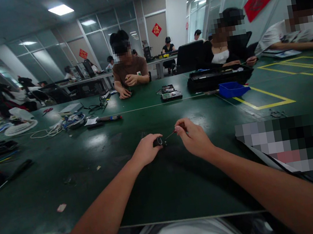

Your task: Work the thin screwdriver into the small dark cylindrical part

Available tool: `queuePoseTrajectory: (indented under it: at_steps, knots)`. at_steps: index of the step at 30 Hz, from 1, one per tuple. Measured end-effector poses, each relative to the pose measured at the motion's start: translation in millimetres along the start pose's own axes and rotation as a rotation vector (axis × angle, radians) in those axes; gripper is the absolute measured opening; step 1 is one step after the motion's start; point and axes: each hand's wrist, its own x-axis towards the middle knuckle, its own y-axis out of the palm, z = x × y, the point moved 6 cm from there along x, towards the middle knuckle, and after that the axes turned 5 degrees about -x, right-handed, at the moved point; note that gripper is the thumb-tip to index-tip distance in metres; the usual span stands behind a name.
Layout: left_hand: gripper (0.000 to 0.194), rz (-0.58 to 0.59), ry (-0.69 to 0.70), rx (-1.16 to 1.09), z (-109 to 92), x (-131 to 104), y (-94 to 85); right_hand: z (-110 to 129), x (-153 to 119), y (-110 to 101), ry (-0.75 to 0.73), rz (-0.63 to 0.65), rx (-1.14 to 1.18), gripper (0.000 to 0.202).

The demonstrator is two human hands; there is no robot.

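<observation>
My left hand (146,150) is closed around a small black cylindrical part (158,141) with a round, lens-like end, just above the green table. To its right, my right hand (192,137) grips the handle of a screwdriver (171,134). The thin shaft slants down and left, its tip close to the black part; whether the two touch I cannot tell. A tiny bright piece shows beside the black part, too small to name.
Beyond my hands lie opened hard drives (171,95), a black tray (218,77) and a blue bin (233,89). Tools and cables (75,120) lie left. Small screws (277,113) and a blurred flat item (277,149) are right. A person (129,66) works opposite.
</observation>
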Motion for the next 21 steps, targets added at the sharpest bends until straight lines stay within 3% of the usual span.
queuePoseTrajectory:
  at_steps: [5, 11, 13, 17, 21]
  knots:
    - [0.044, -0.091, -0.034, -0.093, 1.9, 0.5, -6.9, 0.8, 0.1, -6.4, 0.026, -0.060, 0.014, 0.015]
    - [0.030, -0.185, -0.110, -0.119, 0.6, -1.4, -12.3, 2.4, 0.6, -15.7, 0.033, -0.162, 0.030, 0.014]
    - [0.028, -0.151, -0.101, -0.062, -3.0, -0.5, -8.4, 2.8, 0.9, -17.5, 0.032, -0.183, 0.037, 0.014]
    - [0.026, 0.026, -0.001, 0.099, -14.4, 5.7, 11.8, 1.9, 1.4, -17.2, 0.031, -0.183, 0.052, 0.014]
    - [0.035, 0.127, 0.060, 0.255, -21.2, 16.7, 29.4, -1.8, 1.9, -16.9, 0.037, -0.193, 0.071, 0.014]
